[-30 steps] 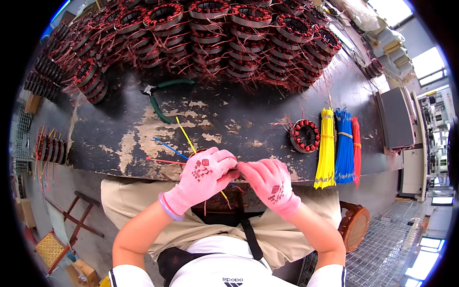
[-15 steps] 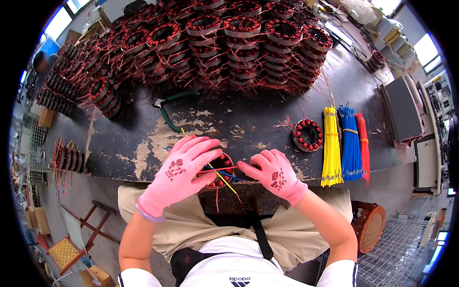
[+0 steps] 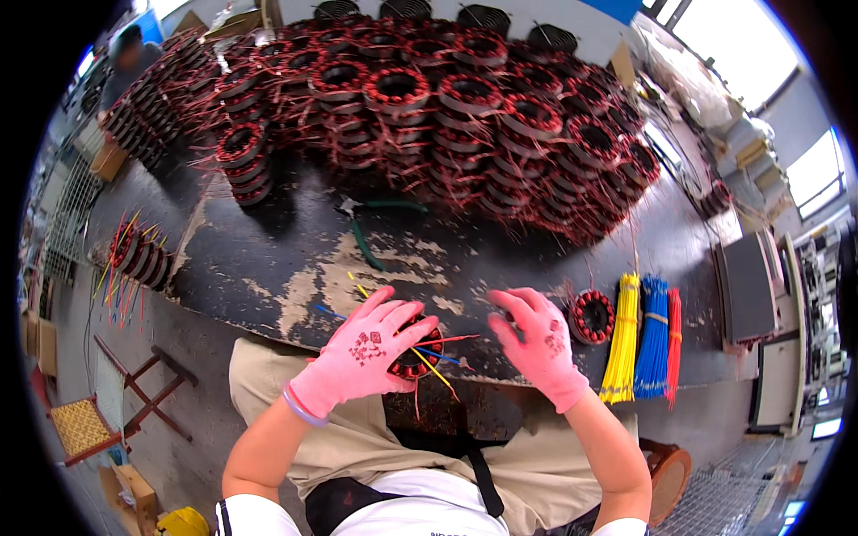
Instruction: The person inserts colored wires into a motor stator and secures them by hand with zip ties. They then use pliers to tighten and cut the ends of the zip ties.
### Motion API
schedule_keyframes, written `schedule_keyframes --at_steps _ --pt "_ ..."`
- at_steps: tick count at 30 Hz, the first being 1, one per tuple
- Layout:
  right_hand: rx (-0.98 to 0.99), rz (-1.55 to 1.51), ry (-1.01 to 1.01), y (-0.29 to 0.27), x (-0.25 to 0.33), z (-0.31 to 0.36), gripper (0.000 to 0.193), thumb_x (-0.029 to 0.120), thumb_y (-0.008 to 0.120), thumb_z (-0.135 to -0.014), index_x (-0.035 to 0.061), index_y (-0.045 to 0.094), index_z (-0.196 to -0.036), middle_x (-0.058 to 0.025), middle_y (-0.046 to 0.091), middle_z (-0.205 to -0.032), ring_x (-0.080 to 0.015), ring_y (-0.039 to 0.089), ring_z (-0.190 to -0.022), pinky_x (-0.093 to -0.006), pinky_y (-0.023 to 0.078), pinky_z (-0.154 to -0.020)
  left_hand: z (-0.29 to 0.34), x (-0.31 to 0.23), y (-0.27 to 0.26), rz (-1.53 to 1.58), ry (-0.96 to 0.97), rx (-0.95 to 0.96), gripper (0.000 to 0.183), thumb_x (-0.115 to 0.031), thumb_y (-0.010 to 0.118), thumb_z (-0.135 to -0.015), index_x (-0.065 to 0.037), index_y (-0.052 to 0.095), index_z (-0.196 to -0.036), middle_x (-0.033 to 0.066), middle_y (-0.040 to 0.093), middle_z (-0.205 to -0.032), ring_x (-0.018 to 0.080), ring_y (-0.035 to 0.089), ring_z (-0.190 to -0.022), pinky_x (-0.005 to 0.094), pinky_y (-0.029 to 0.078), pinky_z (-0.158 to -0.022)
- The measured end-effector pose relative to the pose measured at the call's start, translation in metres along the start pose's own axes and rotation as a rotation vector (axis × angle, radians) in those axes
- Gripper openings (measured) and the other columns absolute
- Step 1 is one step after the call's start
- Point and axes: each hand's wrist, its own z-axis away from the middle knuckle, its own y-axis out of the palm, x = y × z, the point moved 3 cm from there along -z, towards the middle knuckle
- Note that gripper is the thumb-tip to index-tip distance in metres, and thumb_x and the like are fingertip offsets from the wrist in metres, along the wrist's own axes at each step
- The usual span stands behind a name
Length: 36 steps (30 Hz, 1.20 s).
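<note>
— What do we have under our left hand [image 3: 362,357]?

— We have a round motor coil [image 3: 418,355], wound with red-brown wire. Our pink glove covers most of it. Our fingers are spread and curled over its top, so we hold it down at the near edge of the black worktable [image 3: 268,259].

— Which way does the coil face?

— We think its hole looks up, so it lies flat like a ring. We cannot see the hole well, because the glove hides it.

— And the thin wires [image 3: 444,357] on it?

— They stick out to the right and toward us. We see yellow, blue and red ones. The longest ones lie from left to right, and they point at our right hand [image 3: 539,344].

— What does our right hand do?

— It is open, fingers spread, and it holds nothing. It is just above the table edge, near the coil but not touching it.

— What else is close by?

— Another coil [image 3: 592,316] lies flat just right of our right hand. Next to it lie bundles of yellow wires [image 3: 622,339], blue wires [image 3: 652,339] and red wires [image 3: 673,344], with their long sides running away from us. Green-handled pliers [image 3: 366,234] lie farther back, in front of a big pile of coils [image 3: 447,116].
</note>
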Motion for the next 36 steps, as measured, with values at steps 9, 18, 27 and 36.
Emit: schedule_keyframes --at_steps 9,18,27,36 --pt "0.127 0.498 -0.126 0.152 0.046 -0.155 0.095 0.067 0.069 -0.079 -0.0055 0.050 -0.138 -0.0187 0.051 -0.141 -0.0336 0.045 -0.132 -0.0458 0.037 -0.107 0.065 0.047 -0.021 -0.078 -0.366 -0.113 0.099 -0.042 0.090 -0.062 -0.006 0.049 -0.144 0.0149 0.049 -0.149 0.0428 0.041 -0.140 0.0505 0.031 -0.121" --pt "0.321 0.532 0.152 0.156 0.050 -0.189 0.070 0.057 0.073 -0.073 0.0007 0.066 -0.113 -0.0193 0.060 -0.119 -0.0361 0.054 -0.115 -0.0469 0.047 -0.095 0.074 0.058 -0.027 -0.076 -0.361 -0.155 0.096 -0.043 0.089 -0.061 -0.013 0.053 -0.145 0.0167 0.049 -0.148 0.0414 0.044 -0.139 0.0506 0.031 -0.122" --pt "0.310 -1.232 0.641 0.056 0.011 -0.076 0.045 0.030 0.060 -0.099 0.0009 0.054 -0.132 -0.0121 0.068 -0.109 -0.0211 0.066 -0.093 -0.0356 0.056 -0.080 0.064 0.062 -0.026 -0.101 -0.260 -0.195 0.094 -0.047 0.089 -0.058 -0.013 0.058 -0.140 0.0159 0.059 -0.132 0.0331 0.055 -0.127 0.0549 0.028 -0.123" --pt "0.653 -1.563 0.904 0.028 -0.014 0.052 0.053 0.034 0.052 -0.106 0.0005 0.042 -0.146 -0.0155 0.064 -0.121 -0.0264 0.066 -0.109 -0.0455 0.055 -0.100 -0.001 0.061 -0.013 -0.048 -0.052 -0.118 0.096 -0.044 0.090 -0.057 -0.009 0.057 -0.140 0.0128 0.059 -0.136 0.0291 0.055 -0.128 0.0546 0.026 -0.124"
